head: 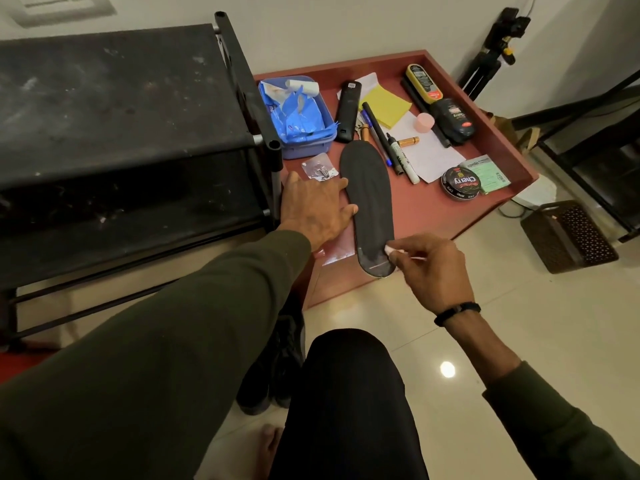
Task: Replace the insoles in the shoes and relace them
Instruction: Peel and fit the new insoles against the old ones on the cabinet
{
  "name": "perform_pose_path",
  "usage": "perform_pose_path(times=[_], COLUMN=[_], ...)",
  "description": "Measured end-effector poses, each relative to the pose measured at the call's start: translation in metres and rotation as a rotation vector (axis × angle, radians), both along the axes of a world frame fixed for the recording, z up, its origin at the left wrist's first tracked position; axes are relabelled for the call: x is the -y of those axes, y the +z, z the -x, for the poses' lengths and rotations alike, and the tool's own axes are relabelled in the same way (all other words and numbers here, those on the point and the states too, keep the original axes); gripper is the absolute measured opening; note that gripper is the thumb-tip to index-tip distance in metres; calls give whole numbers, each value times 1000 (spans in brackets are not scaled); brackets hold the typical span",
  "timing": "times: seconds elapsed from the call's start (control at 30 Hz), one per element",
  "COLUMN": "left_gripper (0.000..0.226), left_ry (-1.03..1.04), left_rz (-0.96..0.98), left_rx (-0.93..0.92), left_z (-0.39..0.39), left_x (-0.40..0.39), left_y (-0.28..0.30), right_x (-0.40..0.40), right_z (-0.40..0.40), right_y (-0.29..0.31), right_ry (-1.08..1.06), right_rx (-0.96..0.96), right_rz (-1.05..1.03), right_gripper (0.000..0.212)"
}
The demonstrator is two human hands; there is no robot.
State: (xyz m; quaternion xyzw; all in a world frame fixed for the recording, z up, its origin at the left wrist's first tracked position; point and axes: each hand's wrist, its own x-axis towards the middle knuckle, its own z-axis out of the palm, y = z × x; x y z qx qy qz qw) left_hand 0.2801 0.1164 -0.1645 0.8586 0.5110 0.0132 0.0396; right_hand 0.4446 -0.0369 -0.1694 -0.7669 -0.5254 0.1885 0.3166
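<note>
A dark grey insole [367, 199] lies flat on the red-brown table [433, 216], toe pointing away from me, heel at the near edge. My left hand [313, 207] rests flat on the table beside the insole's left edge, fingers spread and straight, fingertips touching the insole. My right hand [431, 268] pinches a small white piece [390, 251], like chalk, against the insole's heel. Faint white marks show on the heel. Black shoes [273, 372] stand on the floor under the table edge, partly hidden by my arm and knee.
A black shoe rack [121, 133] stands to the left. On the table lie a blue tray [298, 116] of packets, a remote [348, 110], pens and a marker [401, 157], yellow paper [388, 105], polish bottles [450, 121] and a polish tin [460, 183]. A brown basket [568, 235] sits on the tiled floor.
</note>
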Motion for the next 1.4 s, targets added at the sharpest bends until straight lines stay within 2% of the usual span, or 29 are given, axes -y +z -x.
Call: perform_pose_path(times=[0.1,0.17,0.27,0.33,0.43,0.57,0.63,0.73,0.87,1.0,1.17,1.33,1.4], left_gripper=[54,52,51,48,43,41,39,39,40,40,41,41,41], left_ry=[-12,-25,-20,-2,0,-9,-9,-2,5,5,8,-9,-6], left_rz=[-10,-26,-55,-59,-52,-36,-36,-32,-28,-35,-48,-35,-41], left_rx=[27,38,86,156,218,234,233,235,206,184,173,157,158], left_z=[0,-1,0,2,3,5,6,5,5,4,4,5,4], left_x=[0,1,1,0,-1,1,1,2,2,4,3,7,7], left_y=[2,5,4,1,-3,-4,-4,-5,-5,-4,-2,-1,-1], right_x=[-6,-13,-32,-48,-69,-81,-81,-78,-77,-75,-68,-70,-76], right_z=[1,7,16,20,20,10,5,1,5,9,14,21,19], right_y=[6,13,19,24,24,23,26,32,28,25,21,21,21], right_ry=[-165,-266,-299,-304,-280,-205,-152,-56,19,77,156,172,203], right_rx=[-494,-783,-971,-896,-620,-296,-268,-379,-196,-13,74,178,270], right_rz=[-1,-2,-28,-46,-28,17,54,181,184,171,137,187,207], right_gripper=[9,13,18,15,5,6,7,9,11,24,27,49,46])
